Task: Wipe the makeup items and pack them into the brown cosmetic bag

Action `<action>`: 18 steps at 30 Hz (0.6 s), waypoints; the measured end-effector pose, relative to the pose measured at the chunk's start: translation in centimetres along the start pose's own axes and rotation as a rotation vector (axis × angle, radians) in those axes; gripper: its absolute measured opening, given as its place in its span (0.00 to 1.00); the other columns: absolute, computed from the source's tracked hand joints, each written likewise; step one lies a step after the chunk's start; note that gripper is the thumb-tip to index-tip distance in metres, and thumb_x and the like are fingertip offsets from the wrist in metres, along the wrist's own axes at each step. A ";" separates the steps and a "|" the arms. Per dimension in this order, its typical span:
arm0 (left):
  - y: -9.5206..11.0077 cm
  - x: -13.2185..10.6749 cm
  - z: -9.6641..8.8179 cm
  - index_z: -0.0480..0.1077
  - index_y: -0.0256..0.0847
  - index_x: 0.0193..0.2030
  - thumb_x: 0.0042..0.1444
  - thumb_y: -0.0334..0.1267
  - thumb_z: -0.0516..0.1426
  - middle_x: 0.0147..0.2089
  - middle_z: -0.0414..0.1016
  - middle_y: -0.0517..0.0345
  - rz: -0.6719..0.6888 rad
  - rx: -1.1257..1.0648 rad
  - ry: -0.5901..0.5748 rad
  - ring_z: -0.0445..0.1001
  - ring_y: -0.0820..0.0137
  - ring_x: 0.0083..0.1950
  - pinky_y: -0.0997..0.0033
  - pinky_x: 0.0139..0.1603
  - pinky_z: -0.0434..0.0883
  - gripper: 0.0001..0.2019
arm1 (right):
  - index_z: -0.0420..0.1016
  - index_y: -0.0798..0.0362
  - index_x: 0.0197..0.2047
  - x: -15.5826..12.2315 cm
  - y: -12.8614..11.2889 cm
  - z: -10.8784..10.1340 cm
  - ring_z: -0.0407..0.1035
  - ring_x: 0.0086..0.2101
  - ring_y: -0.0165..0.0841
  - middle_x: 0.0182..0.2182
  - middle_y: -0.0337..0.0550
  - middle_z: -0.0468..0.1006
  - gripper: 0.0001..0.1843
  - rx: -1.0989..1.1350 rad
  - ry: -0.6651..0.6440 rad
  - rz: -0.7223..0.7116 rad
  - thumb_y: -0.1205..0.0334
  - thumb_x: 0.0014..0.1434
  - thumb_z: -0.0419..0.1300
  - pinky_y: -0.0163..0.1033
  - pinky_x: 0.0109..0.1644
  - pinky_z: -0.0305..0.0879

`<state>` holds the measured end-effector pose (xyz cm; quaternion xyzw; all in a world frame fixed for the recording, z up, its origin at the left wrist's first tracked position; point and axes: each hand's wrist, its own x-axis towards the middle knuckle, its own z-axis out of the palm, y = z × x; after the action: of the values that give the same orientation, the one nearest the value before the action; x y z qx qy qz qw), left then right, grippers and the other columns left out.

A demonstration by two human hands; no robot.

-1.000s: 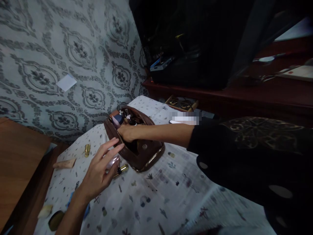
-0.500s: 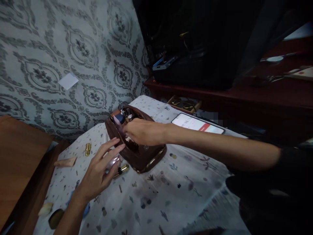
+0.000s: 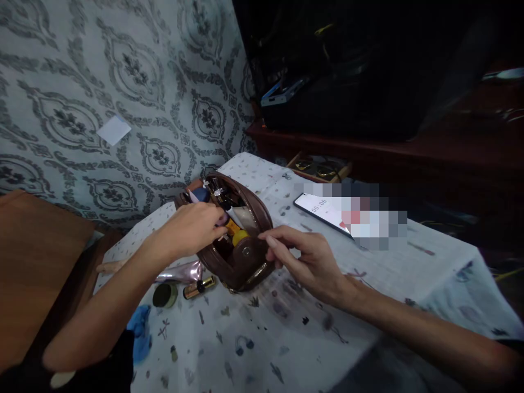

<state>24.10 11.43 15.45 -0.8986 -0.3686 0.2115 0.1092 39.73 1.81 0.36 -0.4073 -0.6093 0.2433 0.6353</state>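
A brown cosmetic bag [image 3: 256, 265] lies unzipped on the cloth, its mouth gaping. My left hand [image 3: 200, 226] reaches over the left rim into it, fingers curled around something mostly hidden, with a bit of purple showing by the fingertips. Just right of those fingers sits a yellow item [image 3: 239, 236]. At the bag's right rim is my right hand [image 3: 305, 262], thumb and forefinger closed on the edge. Inside the bag are a dark blue round item [image 3: 200, 194], a pale packet [image 3: 244, 219] and several slim cosmetics.
Left of the bag lie a pink metallic tube [image 3: 180, 271], a black-and-gold tube [image 3: 199, 287], a round dark green-lidded jar [image 3: 164, 295] and a blue cloth-like thing [image 3: 140, 333]. A phone [image 3: 321, 212] rests behind my right hand. The patterned wall [image 3: 135, 71] rises behind.
My right hand has come out of the bag to its right rim. My left hand has moved from beside the bag into it. The yellow item now shows.
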 end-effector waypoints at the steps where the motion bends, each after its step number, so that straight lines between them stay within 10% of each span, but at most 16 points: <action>1: 0.2 0.9 -0.4 0.76 0.39 0.42 0.63 0.43 0.54 0.42 0.79 0.50 0.010 0.056 -0.118 0.77 0.59 0.45 0.65 0.42 0.72 0.12 | 0.76 0.55 0.39 -0.3 0.3 0.1 0.69 0.21 0.26 0.21 0.37 0.75 0.11 -0.012 0.006 -0.021 0.61 0.68 0.53 0.29 0.25 0.64; 8: 1.2 4.2 0.7 0.73 0.33 0.55 0.62 0.50 0.55 0.54 0.78 0.37 0.002 0.225 -0.401 0.76 0.52 0.55 0.60 0.50 0.72 0.23 | 0.75 0.54 0.39 -1.0 0.5 -0.3 0.68 0.20 0.25 0.21 0.37 0.75 0.11 -0.023 -0.037 -0.081 0.62 0.68 0.53 0.29 0.24 0.64; 18: -0.8 4.1 2.9 0.73 0.40 0.53 0.54 0.52 0.60 0.53 0.78 0.43 -0.066 0.041 -0.335 0.77 0.54 0.53 0.62 0.50 0.72 0.24 | 0.76 0.55 0.38 -1.4 0.7 -0.3 0.69 0.21 0.26 0.23 0.39 0.77 0.12 -0.021 -0.166 -0.045 0.63 0.68 0.52 0.29 0.24 0.63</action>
<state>24.92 15.07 11.96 -0.8358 -0.4066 0.3620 0.0715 39.99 1.00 -0.97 -0.3788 -0.6712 0.2555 0.5837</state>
